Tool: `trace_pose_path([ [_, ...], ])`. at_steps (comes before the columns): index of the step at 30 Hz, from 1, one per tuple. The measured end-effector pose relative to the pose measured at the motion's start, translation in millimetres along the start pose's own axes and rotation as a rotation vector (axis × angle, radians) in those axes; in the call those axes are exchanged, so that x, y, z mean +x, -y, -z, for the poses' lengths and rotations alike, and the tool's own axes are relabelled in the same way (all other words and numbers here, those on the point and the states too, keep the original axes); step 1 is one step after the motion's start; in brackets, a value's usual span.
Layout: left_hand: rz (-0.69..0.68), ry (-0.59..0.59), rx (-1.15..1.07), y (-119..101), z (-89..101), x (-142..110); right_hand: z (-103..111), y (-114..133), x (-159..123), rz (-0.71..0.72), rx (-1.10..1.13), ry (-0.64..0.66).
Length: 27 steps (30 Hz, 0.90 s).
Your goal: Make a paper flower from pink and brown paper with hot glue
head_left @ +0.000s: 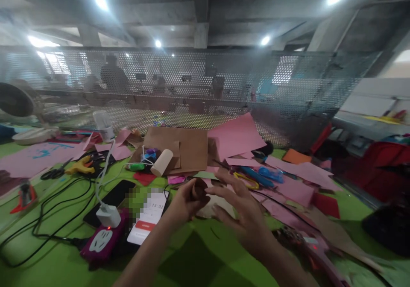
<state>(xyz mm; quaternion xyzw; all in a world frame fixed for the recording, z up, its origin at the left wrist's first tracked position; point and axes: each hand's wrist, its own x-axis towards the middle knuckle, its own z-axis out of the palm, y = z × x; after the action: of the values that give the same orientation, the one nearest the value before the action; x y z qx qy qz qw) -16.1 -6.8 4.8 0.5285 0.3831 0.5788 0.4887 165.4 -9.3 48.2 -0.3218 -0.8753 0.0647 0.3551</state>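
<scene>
My left hand [188,201] is curled around a small brown rolled piece of paper [199,189], low in the middle of the view over the green table [64,261]. My right hand [238,203] hovers just to its right, fingers stretched and spread, touching or nearly touching a pale paper shape [211,210] that lies under both hands. Both forearms come in from the bottom edge.
A phone [149,218] with a lit screen, a purple power strip [102,240] with a white charger and black cables lie to the left. Scissors, a yellow glue gun [80,166], a beige tube [162,162], brown card and pink sheets litter the table. A mesh screen stands behind.
</scene>
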Motion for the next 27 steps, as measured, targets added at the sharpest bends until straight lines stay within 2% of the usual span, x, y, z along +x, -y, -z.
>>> trace_pose_path([
  [6,0.026,0.003,-0.007,-4,-8.0,-4,-6,11,0,0.016,-0.171,0.069],
  [11,-0.066,0.025,0.055,-4,-12.6,-7,-6,19,-1,0.039,-0.128,0.115],
  [15,-0.060,-0.009,0.063,-1,-11.5,-4,-9,16,0,0.030,-0.096,0.113],
  [18,-0.058,-0.175,0.027,1,-4.5,2,-13,4,1,-0.004,-0.047,0.105],
  [20,-0.083,-0.340,0.035,0,2.9,7,-15,-8,1,-0.083,-0.038,0.101],
  [22,-0.097,-0.455,0.028,-2,10.5,10,-20,-20,-1,-0.189,-0.066,0.166],
  [24,-0.077,-0.495,0.006,-5,16.4,11,-26,-29,-4,-0.260,-0.083,0.265],
  [27,-0.044,-0.493,-0.006,-11,20.0,9,-33,-37,-6,-0.316,-0.068,0.259],
])
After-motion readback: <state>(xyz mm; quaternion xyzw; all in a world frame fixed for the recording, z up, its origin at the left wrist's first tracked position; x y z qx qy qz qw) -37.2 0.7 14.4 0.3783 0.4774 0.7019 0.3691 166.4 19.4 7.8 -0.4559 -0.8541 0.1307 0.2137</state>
